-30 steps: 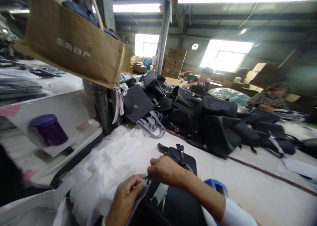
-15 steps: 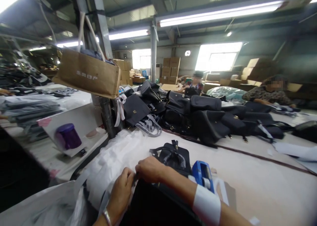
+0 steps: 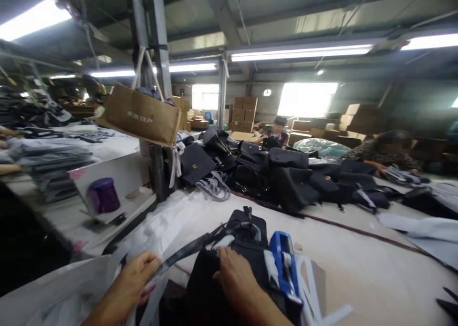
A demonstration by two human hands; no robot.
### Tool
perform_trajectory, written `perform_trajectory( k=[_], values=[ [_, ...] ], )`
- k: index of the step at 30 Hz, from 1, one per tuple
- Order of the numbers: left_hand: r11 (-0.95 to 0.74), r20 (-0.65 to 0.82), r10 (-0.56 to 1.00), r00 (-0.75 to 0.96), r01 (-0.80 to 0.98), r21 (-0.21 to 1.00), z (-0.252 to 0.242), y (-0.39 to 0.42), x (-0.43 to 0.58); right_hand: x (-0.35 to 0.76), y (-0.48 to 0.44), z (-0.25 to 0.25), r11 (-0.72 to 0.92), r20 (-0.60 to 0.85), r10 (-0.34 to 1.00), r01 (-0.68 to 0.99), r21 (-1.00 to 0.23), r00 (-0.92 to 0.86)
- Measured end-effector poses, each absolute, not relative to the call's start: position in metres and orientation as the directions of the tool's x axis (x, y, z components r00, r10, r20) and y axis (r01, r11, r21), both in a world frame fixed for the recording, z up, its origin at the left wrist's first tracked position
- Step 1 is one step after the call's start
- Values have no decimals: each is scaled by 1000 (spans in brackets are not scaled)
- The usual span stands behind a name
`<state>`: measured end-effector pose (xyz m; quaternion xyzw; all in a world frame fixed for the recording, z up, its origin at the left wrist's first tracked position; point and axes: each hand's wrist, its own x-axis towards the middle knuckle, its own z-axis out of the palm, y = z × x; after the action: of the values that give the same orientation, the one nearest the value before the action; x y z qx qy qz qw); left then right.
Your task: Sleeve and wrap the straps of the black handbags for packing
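Observation:
A black handbag (image 3: 246,230) lies on the table right in front of me. My left hand (image 3: 134,280) is closed on the bag's long dark strap (image 3: 189,247), which stretches tight from my fingers up to the bag. My right hand (image 3: 234,280) rests on the bag's dark near side, its fingers curled and pressed against the fabric. A blue tape dispenser (image 3: 282,264) stands just right of my right hand, touching the bag.
White plastic wrapping (image 3: 161,226) is heaped left of the bag. A big pile of black bags (image 3: 286,176) fills the table's middle. A brown tote (image 3: 141,116) hangs on a post, a purple jar (image 3: 103,195) sits at left. Two people work at the far right.
My hands have come apart: the left one pulled the strap out toward the left, the right one dropped onto the bag. The camera tilted up and the bag sits closer.

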<state>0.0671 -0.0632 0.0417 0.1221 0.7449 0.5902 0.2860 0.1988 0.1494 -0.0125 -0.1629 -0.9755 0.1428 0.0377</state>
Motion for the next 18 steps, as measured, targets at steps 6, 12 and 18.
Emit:
perform_trajectory(
  k=[6, 12, 18],
  values=[
    [251, -496, 674, -548, -462, 851, 132, -109, 71, 215, 148, -14, 903, 1, 233, 216, -372, -972],
    [314, -488, 700, -521, -390, 866, 144, -111, 81, 220, 124, -5, 948, 44, 273, 261, -181, -961],
    [218, -372, 718, -589, -318, 923, 112, -100, 93, 207, 45, -28, 869, 144, -165, -213, -447, -976]
  ],
)
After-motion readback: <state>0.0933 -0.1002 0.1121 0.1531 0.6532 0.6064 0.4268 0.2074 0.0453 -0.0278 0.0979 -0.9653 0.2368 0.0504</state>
